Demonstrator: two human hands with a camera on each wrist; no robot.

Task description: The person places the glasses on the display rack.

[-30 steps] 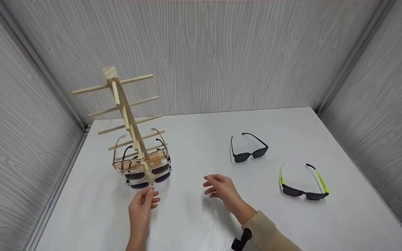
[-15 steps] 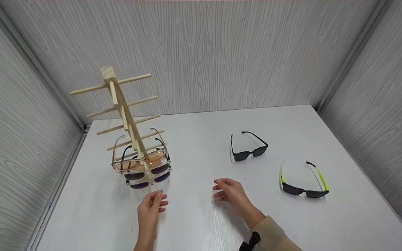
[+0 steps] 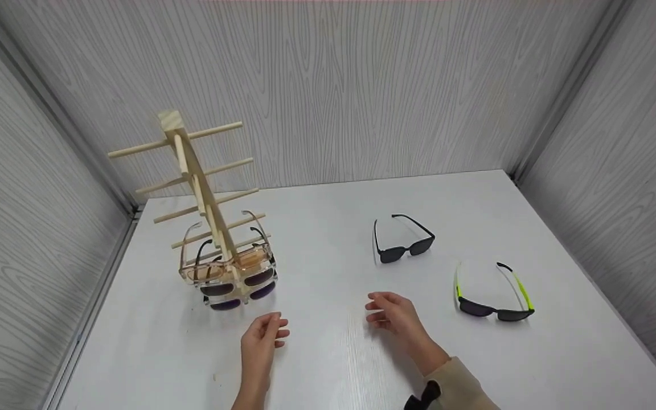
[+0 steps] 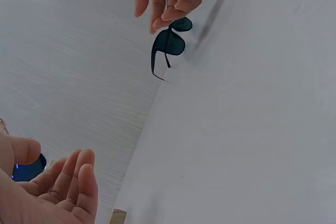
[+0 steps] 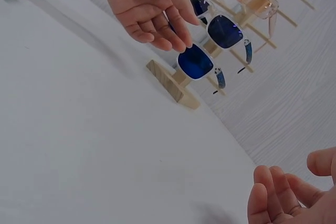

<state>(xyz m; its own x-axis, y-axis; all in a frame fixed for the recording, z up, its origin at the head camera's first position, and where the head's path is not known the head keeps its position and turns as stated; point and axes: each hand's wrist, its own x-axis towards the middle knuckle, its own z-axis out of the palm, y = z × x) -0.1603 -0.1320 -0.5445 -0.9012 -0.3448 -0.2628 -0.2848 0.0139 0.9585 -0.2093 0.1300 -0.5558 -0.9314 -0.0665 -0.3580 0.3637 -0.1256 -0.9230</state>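
Note:
My left hand [image 3: 261, 344] hovers in front of the wooden glasses rack [image 3: 205, 188], fingers loosely bent and holding nothing. Stacked on the rack's lower pegs are glasses with orange lenses [image 3: 253, 259] and two pairs of dark-lensed sunglasses [image 3: 259, 278], which the right wrist view shows with blue lenses [image 5: 195, 62]. To the right, my right hand [image 3: 399, 319] is relaxed and holds nothing. Beyond it lie black sunglasses [image 3: 401, 253], temples unfolded. Sunglasses with yellow-green temples [image 3: 496, 312] rest farther right, also unfolded.
All of this stands on a white table [image 3: 316, 228], enclosed by a grey wood-grain back wall [image 3: 328, 91] and side walls. The rack's upper pegs [image 3: 220, 130] stick out to both sides and toward me. Its wooden base [image 5: 170, 85] shows in the right wrist view.
Both hands have moved to the right and away from the rack, the left one also slightly toward me. The glasses and the rack have stayed in place; the head view has shifted a little.

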